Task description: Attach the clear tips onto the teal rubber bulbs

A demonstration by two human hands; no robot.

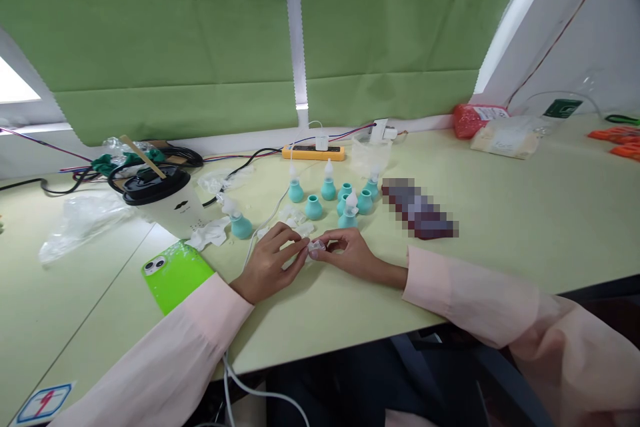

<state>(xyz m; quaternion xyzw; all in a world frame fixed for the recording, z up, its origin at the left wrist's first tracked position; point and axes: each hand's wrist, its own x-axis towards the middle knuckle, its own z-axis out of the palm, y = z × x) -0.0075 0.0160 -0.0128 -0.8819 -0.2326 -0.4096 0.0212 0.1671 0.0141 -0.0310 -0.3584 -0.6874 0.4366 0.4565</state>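
Near the table's front edge, a small clear plastic piece [316, 247] sits between my fingertips. My right hand [353, 255] pinches it between thumb and finger. My left hand [273, 263] touches its left side with fingers pressed together. Just beyond my hands stand several teal bulbs. One open-topped bulb [313, 207] has no tip, while another bulb [328, 188] carries a clear pointed tip. A further teal bulb [241, 226] leans left of my left hand with a clear piece on it. Clear plastic pieces [295, 219] lie behind my left hand.
A green phone [177, 273] and a lidded cup [175, 203] are at the left. A pixelated dark red object [420, 210] lies to the right. An orange power strip [313, 154], cables and plastic bags line the back. A white cable passes behind my left hand.
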